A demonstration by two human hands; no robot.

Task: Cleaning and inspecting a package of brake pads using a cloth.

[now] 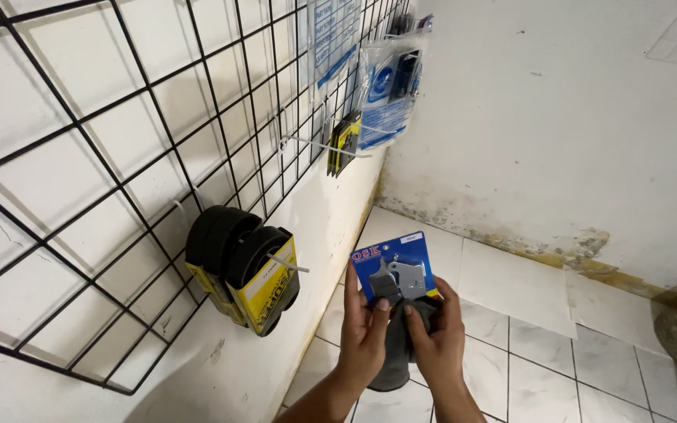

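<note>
White floor tiles lie under your hands. Your left hand and right hand are both closed on a blue blister card with grey metal parts, held upright before you; a dark cloth hangs between your palms. Further left, black rolls in yellow sleeves hang on the wire grid. Farther up, plastic packets hang near the wall corner.
</note>
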